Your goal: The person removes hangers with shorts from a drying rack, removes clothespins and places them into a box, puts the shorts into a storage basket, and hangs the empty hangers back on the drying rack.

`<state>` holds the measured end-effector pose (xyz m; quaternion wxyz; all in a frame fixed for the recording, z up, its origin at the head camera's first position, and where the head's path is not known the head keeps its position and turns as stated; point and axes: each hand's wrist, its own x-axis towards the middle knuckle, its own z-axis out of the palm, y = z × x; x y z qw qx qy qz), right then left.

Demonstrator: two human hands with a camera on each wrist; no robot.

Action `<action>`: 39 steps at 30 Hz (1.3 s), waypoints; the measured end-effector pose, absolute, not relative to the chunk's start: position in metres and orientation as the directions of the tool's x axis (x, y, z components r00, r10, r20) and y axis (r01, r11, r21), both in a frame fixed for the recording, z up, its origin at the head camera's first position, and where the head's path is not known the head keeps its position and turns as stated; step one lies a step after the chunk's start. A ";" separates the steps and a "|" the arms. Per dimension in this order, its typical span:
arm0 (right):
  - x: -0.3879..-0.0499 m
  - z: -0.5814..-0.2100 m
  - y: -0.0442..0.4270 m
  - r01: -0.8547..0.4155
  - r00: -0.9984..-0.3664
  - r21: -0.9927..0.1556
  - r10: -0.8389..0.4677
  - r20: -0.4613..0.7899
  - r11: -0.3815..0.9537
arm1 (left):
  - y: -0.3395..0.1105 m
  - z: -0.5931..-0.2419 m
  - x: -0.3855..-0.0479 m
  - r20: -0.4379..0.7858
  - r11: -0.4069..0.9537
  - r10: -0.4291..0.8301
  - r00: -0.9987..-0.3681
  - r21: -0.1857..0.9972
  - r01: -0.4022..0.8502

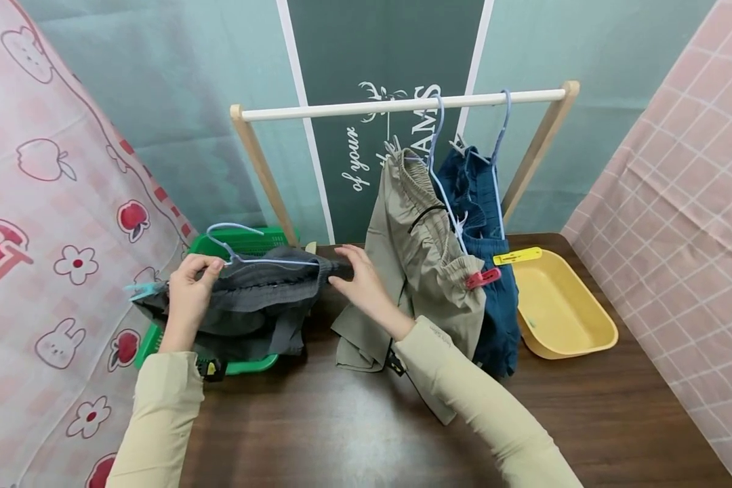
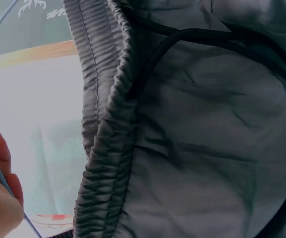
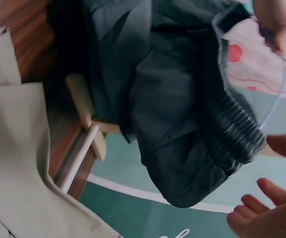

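Dark grey trousers (image 1: 280, 305) (image 2: 207, 124) (image 3: 167, 94) with a gathered waistband hang from a light blue hanger (image 1: 234, 226) (image 3: 276, 100) on the left. My left hand (image 1: 190, 291) (image 2: 1, 198) (image 3: 274, 22) grips the hanger wire left of its hook. A turquoise clip (image 1: 143, 290) sits at the waistband's left end. Around the waistband's right end, my right hand (image 1: 366, 288) (image 3: 271, 213) has its thumb and fingers spread apart; the right wrist view shows a gap between the lower fingers and the cloth.
Behind the grey trousers stands a green basket (image 1: 250, 368). A white rail (image 1: 341, 110) on wooden posts carries beige trousers (image 1: 427, 251) with a red clip (image 1: 483, 278) and blue trousers (image 1: 494, 305) with a yellow clip (image 1: 517, 257). At right lies a yellow tray (image 1: 564, 312).
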<state>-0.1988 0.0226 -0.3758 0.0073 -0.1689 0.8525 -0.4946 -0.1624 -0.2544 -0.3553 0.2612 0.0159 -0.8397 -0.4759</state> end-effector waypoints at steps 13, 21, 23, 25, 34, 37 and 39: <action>-0.212 -0.392 0.013 -0.299 -0.903 -0.866 -0.412 0.122 0.400 | -0.253 -0.357 -0.165 0.370 0.501 -0.247 -0.896 0.840 0.208; -0.216 -0.402 0.012 -0.190 -0.945 -0.937 -0.314 0.094 0.293 | -0.251 -0.351 -0.161 0.450 0.636 -0.220 -0.865 0.739 0.223; -0.217 -0.404 0.013 -0.159 -0.954 -0.949 -0.290 0.076 0.274 | -0.251 -0.348 -0.158 0.558 0.626 -0.283 -0.780 0.723 0.291; -0.219 -0.407 0.014 -0.119 -0.963 -0.960 -0.264 0.050 0.252 | -0.253 -0.344 -0.156 0.647 0.614 -0.364 -0.670 0.708 0.350; -0.228 -0.414 0.021 0.141 -0.968 -0.989 -0.205 -0.147 0.042 | -0.275 -0.341 -0.155 0.452 0.543 -0.627 -0.635 0.838 0.060; -0.229 -0.414 0.023 0.181 -0.959 -0.983 -0.217 -0.180 0.015 | -0.284 -0.346 -0.156 0.396 0.584 -0.577 -0.715 0.812 -0.021; -0.229 -0.413 0.023 0.197 -0.954 -0.980 -0.228 -0.194 0.011 | -0.289 -0.349 -0.156 0.402 0.630 -0.518 -0.755 0.776 -0.019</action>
